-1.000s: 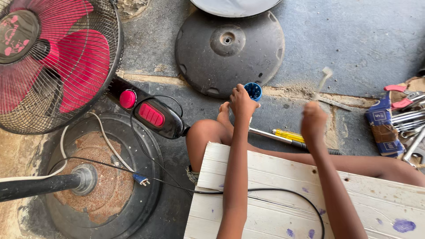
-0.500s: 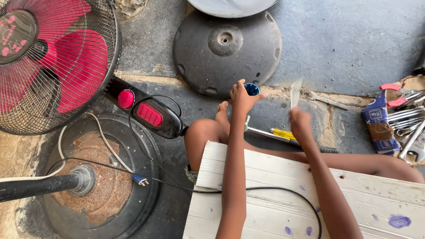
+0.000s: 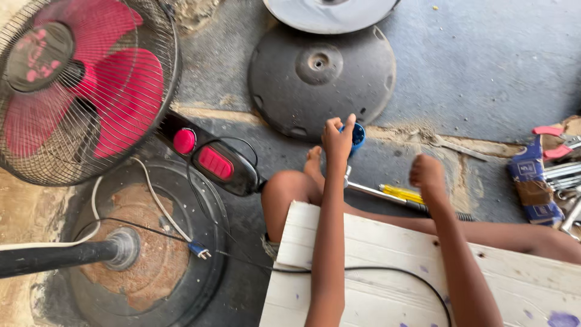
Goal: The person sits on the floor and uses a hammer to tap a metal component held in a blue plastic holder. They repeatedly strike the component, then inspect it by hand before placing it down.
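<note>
We had the fan head (image 3: 78, 91) lying at 9 o'clock, its pink-buttoned switch housing (image 3: 212, 160) running long axis 10-to-4. Left hand (image 3: 337, 138) pinched a small blue cap (image 3: 357, 134) against the dark round base plate (image 3: 321, 75); fingers closed on it. Cap's facing: couldn't tell. Right hand (image 3: 427, 174) was fisted, empty as far as visible, above the yellow-handled screwdriver (image 3: 402, 195) lying 9-to-3. Judged mid-disassembly; picking up that tool needs a firm grip.

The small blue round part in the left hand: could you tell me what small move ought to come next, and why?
Probably bring the right hand across to the blue round part. The left hand pinches it above the floor, the right hand is closed and apart from it, and the yellow-handled screwdriver lies unused below.
</note>
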